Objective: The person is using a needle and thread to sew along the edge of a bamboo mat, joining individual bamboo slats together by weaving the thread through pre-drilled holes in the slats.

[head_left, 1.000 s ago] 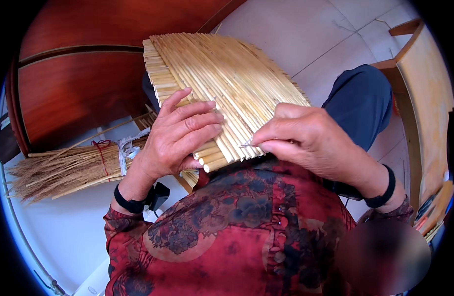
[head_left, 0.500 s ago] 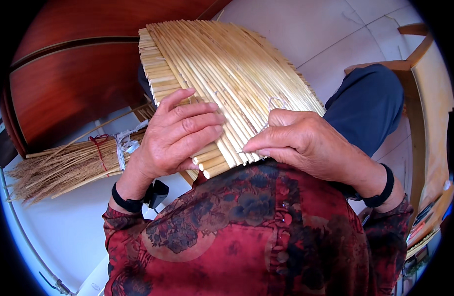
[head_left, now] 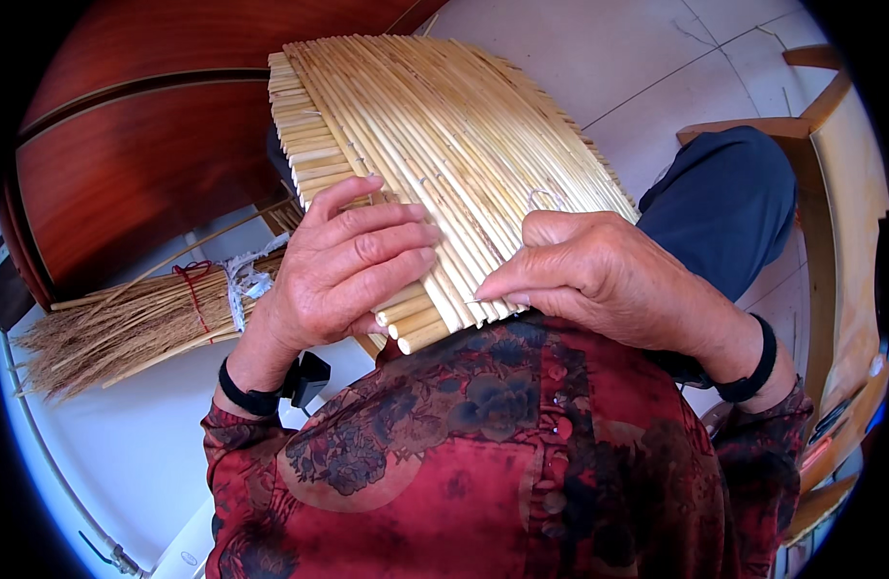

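Observation:
A mat of pale, peeled stalks [head_left: 444,116] lies across my lap, with one layer set crosswise over another. My left hand [head_left: 343,261] grips its near left edge: the fingers spread over the top stalks and the thumb is tucked low by the stalk ends. At the near edge, my right hand [head_left: 599,280] is closed, thumb and forefinger pinched together on what looks like a thin needle [head_left: 476,300], mostly hidden by the fingertips. A loop of thin thread [head_left: 544,199] lies on the mat just beyond the right knuckles.
On the left, a bundle of brushy dry stalks [head_left: 126,328] is tied with red cord and white strips. Behind it stands a reddish-brown wooden cabinet [head_left: 145,164]. A wooden chair [head_left: 813,164] stands at the right, beside my dark-trousered knee [head_left: 729,203]. Pale tiles [head_left: 599,58] cover the floor.
Both hands keep nearly the same hold. The mat's far end has shifted very slightly up and left in the view.

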Demonstrator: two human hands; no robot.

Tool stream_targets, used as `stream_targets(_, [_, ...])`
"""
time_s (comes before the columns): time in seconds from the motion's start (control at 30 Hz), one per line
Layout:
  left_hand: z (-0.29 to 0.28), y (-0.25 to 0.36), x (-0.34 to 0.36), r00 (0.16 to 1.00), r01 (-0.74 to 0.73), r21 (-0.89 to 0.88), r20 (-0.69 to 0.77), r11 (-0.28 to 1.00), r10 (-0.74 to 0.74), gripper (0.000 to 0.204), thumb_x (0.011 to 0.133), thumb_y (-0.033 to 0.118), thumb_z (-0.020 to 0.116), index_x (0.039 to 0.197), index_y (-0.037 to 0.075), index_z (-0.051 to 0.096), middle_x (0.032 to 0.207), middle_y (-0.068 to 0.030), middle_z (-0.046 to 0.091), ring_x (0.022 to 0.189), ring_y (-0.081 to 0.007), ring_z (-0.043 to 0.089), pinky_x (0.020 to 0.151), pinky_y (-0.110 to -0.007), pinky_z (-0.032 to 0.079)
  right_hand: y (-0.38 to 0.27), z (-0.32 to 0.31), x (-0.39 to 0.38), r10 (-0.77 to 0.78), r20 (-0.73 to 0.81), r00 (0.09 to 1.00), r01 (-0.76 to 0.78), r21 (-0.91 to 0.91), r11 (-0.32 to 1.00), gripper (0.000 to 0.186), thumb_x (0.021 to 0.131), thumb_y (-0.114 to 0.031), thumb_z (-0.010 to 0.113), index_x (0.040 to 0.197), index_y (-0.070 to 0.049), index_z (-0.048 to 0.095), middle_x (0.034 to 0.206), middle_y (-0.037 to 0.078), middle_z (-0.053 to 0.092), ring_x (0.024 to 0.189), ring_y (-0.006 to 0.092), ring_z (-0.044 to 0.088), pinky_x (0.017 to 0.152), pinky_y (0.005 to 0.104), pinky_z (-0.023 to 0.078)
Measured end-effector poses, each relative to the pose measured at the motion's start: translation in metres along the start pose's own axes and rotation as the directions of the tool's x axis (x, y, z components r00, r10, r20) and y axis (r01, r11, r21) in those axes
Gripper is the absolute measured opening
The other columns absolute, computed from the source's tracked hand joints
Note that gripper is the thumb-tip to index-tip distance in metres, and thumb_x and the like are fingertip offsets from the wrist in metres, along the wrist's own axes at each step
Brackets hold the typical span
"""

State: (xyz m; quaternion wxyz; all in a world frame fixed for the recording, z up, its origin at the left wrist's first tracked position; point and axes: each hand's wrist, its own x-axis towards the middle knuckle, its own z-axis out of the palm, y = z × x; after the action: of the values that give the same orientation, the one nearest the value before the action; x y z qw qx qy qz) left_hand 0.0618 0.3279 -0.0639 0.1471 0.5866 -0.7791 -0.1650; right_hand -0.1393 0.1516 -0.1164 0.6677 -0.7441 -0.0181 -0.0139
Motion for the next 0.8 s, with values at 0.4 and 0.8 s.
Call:
stream_targets(0.4, [0.002, 0.0, 0.002, 0.998, -0.046, -0.003, -0.033, 0.999, 0.046, 0.054, 0.096, 0.048, 0.039, 0.098, 0.003, 0.068, 0.104, -0.0118, 0.068, 0.103, -0.03, 0.064, 0.097, -0.051, 0.042, -0.034, -0.028, 0.028, -0.109, 0.285, 0.952, 0.225, -0.416, 0.881, 0.014, 0.071, -0.002, 0.063, 0.084, -0.006, 0.068, 0.072, 0.012, 0.053, 0.07, 0.0308, 0.06, 0.06, 0.0373, 0.048])
stream_targets(0.8, [0.01, 0.002, -0.001, 0.993, -0.05, 0.021, -0.108, 0.999, 0.052, 0.038, 0.09, 0.035, 0.049, 0.096, 0.003, 0.068, 0.1, -0.01, 0.069, 0.1, -0.028, 0.064, 0.099, -0.051, 0.04, -0.046, -0.017, 0.031, -0.067, 0.329, 0.942, 0.213, -0.431, 0.877, 0.01, 0.07, 0.0, 0.06, 0.079, 0.003, 0.059, 0.077, 0.019, 0.057, 0.072, 0.0368, 0.062, 0.062, 0.0415, 0.051])
